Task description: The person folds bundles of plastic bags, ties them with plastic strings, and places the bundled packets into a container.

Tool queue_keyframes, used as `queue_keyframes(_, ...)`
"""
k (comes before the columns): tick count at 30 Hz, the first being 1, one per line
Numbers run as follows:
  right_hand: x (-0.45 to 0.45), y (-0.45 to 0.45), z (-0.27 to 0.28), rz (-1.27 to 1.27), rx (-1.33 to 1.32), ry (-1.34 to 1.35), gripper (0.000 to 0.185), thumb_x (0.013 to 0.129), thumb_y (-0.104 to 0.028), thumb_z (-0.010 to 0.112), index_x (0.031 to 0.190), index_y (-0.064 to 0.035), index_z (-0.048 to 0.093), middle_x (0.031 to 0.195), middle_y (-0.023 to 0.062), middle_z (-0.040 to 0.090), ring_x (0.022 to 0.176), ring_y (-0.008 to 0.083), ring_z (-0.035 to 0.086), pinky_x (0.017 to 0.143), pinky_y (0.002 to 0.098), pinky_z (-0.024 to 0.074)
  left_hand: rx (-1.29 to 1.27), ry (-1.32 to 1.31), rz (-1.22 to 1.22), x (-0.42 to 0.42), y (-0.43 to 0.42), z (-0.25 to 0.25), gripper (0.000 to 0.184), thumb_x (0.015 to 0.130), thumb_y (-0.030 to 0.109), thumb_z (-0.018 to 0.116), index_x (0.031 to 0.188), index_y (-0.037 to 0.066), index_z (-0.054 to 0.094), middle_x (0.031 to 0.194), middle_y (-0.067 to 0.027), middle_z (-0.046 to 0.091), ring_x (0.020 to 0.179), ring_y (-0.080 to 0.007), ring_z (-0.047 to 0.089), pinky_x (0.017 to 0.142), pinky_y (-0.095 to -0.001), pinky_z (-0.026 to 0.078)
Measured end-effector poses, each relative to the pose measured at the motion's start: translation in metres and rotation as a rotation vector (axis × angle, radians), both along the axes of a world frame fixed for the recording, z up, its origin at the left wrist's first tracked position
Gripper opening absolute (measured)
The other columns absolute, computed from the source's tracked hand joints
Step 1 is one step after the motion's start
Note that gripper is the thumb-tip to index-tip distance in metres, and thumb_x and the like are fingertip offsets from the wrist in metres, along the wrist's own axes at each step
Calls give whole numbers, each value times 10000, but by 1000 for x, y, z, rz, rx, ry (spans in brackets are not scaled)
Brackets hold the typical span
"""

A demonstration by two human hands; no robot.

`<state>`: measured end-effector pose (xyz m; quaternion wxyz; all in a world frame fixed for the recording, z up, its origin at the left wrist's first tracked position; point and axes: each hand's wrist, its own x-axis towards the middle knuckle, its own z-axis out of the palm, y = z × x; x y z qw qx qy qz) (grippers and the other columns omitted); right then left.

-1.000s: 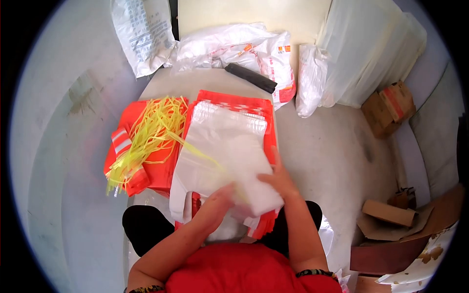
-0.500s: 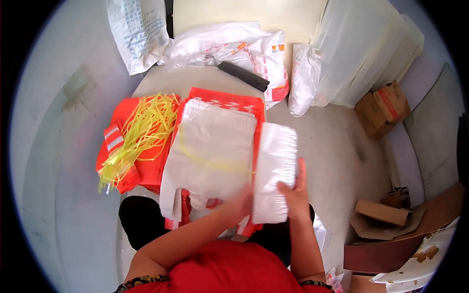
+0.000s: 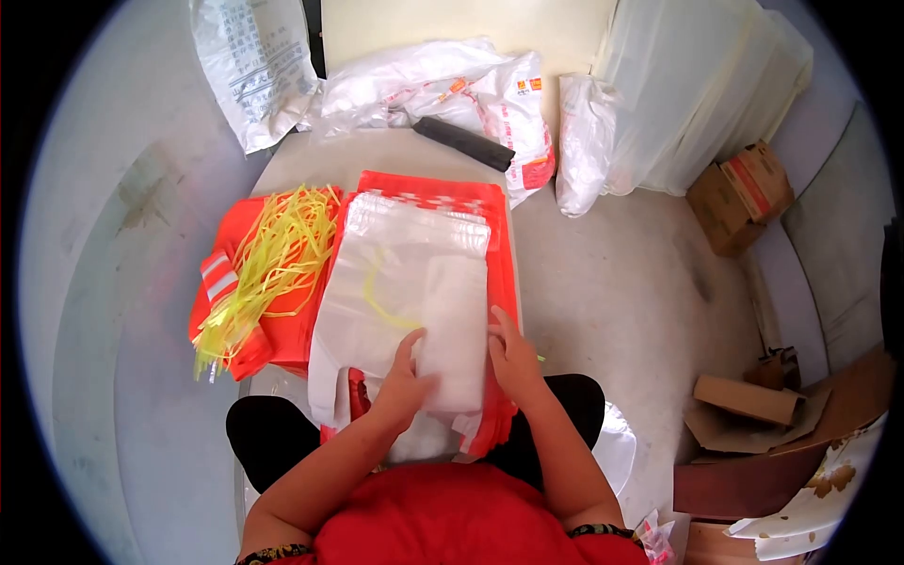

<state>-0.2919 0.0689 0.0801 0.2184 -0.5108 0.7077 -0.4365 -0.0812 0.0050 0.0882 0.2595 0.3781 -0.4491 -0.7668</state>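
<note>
A folded white plastic bundle (image 3: 454,330) lies on a stack of clear-white plastic bags (image 3: 377,254), which rests on red bags (image 3: 502,226). My left hand (image 3: 405,381) touches the bundle's left edge, thumb and fingers apart. At the bundle's right edge is my right hand (image 3: 513,358), fingers spread. A yellow strip (image 3: 379,299) runs from the left towards the bundle and passes out of sight beneath it. On the left, a tangle of yellow strips (image 3: 282,245) covers another red stack (image 3: 231,235).
White printed sacks (image 3: 414,80) lie along the back, with a black roll (image 3: 463,144) before them. A closed carton (image 3: 739,198) stands at the right, and an opened one (image 3: 744,490) lower right. My knees flank the stack.
The white bundle was moved right and tilted up half a second ago; now it lies back on the stack. Both hands have shifted left with it, one at each side.
</note>
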Motion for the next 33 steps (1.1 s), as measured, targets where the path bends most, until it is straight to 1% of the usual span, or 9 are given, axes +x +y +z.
queue_keyframes(5,-4,1,12,7,24,235,404,976,-52,567,1379,-48,573,1228,218,685,1134,403,649,966,442,521,-33,71,4,-1,-1,-9,830,859,-113,568,1615,127,322,1346,-134,584,1132,-196,603,898,-310,529)
queue_keyframes(11,-25,-5,14,-71,298,548,279,963,-126,611,1224,-49,673,1125,190,692,1052,399,650,902,463,529,-54,-29,-59,2,-1,-1,802,860,-85,579,1608,111,367,1396,-115,572,1153,-187,597,916,-297,522)
queue_keyframes(17,-57,27,0,-63,164,489,181,972,-159,618,1018,-33,741,1086,190,686,940,396,653,828,457,535,-141,-177,-138,3,-9,-7,782,862,21,636,1600,99,387,1377,-131,590,1142,-197,598,919,-299,519)
queue_keyframes(20,-54,38,21,-98,311,354,197,981,-182,626,977,-27,747,1049,143,713,895,325,676,786,435,534,-243,-199,-164,5,-13,-23,775,865,58,641,1597,91,392,1375,-142,596,1134,-206,602,932,-316,517)
queue_keyframes(23,-70,39,0,-159,323,-114,258,997,-225,639,941,3,747,1108,83,735,939,225,678,808,407,520,-244,-209,-178,5,-11,-12,768,868,73,640,1596,88,394,1374,-148,600,1133,-216,603,954,-327,509)
queue_keyframes(26,-54,30,22,-20,-40,-674,293,1039,-223,596,1061,29,743,1237,62,716,1093,177,656,951,396,510,-269,-255,-203,6,-13,-11,777,868,67,637,1602,91,385,1386,-163,592,1115,-215,614,903,-320,530)
queue_keyframes(29,-38,10,22,99,-122,-1089,336,1067,-203,543,1250,39,686,1335,88,686,1220,197,627,1093,383,452,-249,-287,-231,6,-10,6,797,880,75,630,1621,93,340,1313,-173,627,1019,-225,652,826,-332,561)
queue_keyframes(32,-16,-13,47,133,12,-819,374,1081,-173,502,1375,31,612,1362,95,671,1278,195,601,1136,363,434,-243,-421,-312,6,-6,25,785,928,105,611,1647,142,297,1084,-163,691,866,-214,694,601,-331,582)
queue_keyframes(33,-11,-19,49,153,30,-663,344,1081,-167,512,1346,12,639,1320,85,684,1218,190,628,1074,345,475,-245,-500,-362,6,-4,39,784,933,118,620,1645,142,295,1050,-163,698,859,-231,700,621,-340,584)
